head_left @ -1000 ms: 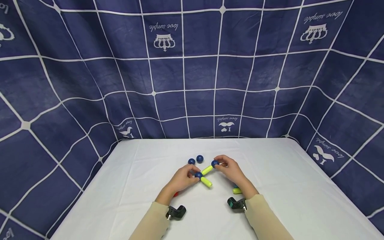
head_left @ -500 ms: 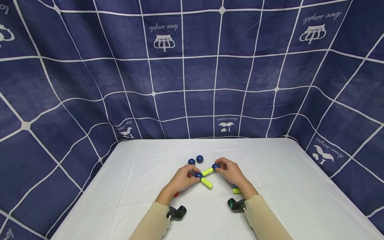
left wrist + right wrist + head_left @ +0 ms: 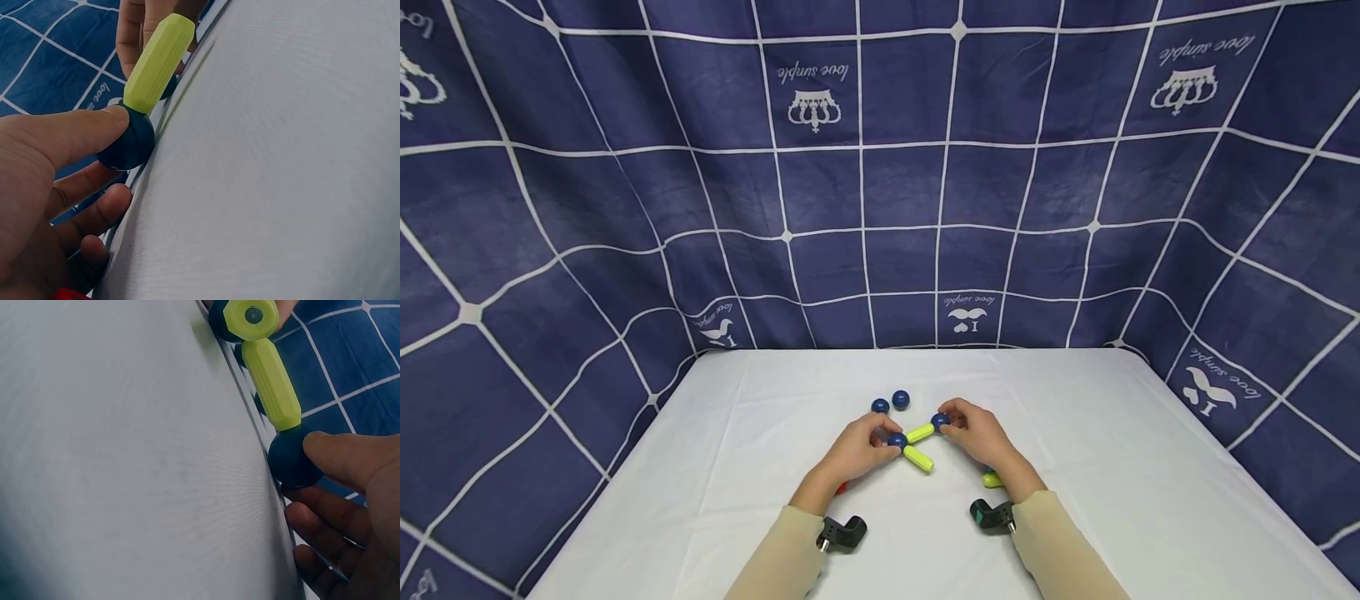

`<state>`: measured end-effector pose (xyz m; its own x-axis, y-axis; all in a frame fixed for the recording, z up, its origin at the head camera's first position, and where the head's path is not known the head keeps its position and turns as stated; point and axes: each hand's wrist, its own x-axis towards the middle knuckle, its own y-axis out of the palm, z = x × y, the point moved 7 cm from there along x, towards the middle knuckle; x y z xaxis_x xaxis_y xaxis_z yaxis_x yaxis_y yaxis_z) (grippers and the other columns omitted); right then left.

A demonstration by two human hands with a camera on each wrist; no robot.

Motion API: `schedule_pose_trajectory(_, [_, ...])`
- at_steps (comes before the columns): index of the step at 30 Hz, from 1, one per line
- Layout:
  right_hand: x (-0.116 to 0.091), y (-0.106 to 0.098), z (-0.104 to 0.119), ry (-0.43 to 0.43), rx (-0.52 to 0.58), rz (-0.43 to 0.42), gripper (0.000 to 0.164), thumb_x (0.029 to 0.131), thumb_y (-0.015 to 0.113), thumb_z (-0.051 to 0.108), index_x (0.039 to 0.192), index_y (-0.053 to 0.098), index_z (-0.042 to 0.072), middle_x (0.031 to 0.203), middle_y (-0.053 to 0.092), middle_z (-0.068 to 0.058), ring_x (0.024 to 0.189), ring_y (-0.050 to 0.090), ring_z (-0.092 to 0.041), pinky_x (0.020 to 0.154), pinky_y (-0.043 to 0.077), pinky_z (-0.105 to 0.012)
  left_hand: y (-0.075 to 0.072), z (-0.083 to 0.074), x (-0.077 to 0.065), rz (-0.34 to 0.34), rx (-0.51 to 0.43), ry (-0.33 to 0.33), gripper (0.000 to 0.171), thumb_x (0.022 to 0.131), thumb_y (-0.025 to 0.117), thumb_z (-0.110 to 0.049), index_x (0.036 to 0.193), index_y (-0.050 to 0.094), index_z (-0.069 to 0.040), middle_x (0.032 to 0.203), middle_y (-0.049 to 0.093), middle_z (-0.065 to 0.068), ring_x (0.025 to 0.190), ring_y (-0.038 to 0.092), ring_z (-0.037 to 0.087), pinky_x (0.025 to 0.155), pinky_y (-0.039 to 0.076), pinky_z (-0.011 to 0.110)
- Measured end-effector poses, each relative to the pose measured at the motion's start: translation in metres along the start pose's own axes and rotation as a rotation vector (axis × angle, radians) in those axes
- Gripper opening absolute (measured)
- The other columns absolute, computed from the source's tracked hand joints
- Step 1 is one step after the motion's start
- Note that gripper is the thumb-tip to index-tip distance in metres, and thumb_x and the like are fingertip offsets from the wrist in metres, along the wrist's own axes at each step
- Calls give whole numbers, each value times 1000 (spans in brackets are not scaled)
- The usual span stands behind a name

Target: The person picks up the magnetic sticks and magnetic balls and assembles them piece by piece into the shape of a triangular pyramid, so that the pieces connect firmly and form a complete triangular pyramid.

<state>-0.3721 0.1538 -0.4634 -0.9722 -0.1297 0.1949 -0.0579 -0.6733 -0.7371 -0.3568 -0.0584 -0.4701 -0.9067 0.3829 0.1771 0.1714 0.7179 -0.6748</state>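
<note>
My left hand (image 3: 857, 446) pinches a blue ball (image 3: 897, 442) between thumb and fingers. Two yellow-green rods, probably magnetic building sticks, branch from that ball. The farther rod (image 3: 272, 384) runs to a second blue ball (image 3: 294, 456), which my right hand (image 3: 977, 429) pinches. The nearer rod (image 3: 159, 62) points toward me and to the right, its other end free. In the right wrist view the nearer rod's end face (image 3: 253, 315) shows a dark round spot. Both held balls are close to the white cloth; whether they touch it I cannot tell.
Two loose blue balls (image 3: 901, 400) lie just beyond my left hand. A red piece (image 3: 841, 487) is mostly hidden beneath the left wrist. Beside the right wrist lies another yellow-green rod (image 3: 992, 480), partly covered. A blue checked curtain (image 3: 895, 183) surrounds the white-covered table (image 3: 730, 467).
My right hand has come slightly nearer to me with its ball, swinging the joining rod so the angle between the two rods is narrower. The left hand keeps its hold, nearly still.
</note>
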Motion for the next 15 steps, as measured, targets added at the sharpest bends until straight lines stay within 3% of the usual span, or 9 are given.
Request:
schedule_pose_trajectory(4, [0, 0, 0, 4, 24, 5, 28, 89, 74, 16, 116, 68, 14, 102, 71, -1, 85, 59, -13, 79, 48, -33, 1, 1, 0, 10, 0, -8, 27, 85, 79, -23, 110, 69, -26, 101, 66, -5, 73, 51, 9, 64, 43, 23])
schedule_pose_trajectory(8, [4, 1, 0, 19, 72, 8, 30, 91, 73, 20, 120, 67, 16, 114, 72, -2, 100, 66, -19, 90, 52, -41, 0, 1, -1, 12, 2, -5, 27, 85, 79, -23, 110, 69, -26, 100, 67, -4, 72, 51, 9, 63, 42, 23])
schedule_pose_trajectory(11, [10, 3, 3, 37, 115, 22, 30, 93, 71, 23, 122, 66, 17, 120, 70, -3, 110, 65, -23, 97, 51, -46, -1, 0, 0, 11, 3, -2, 27, 86, 79, -23, 110, 69, -25, 101, 67, -4, 72, 51, 9, 63, 42, 23])
schedule_pose_trajectory(15, [20, 4, 12, 32, 145, 46, 31, 93, 70, 24, 123, 65, 16, 121, 69, -5, 112, 64, -25, 97, 51, -47, -1, -1, 0, 11, 5, 3, 27, 86, 79, -23, 111, 69, -24, 102, 69, -2, 72, 51, 9, 63, 43, 22])
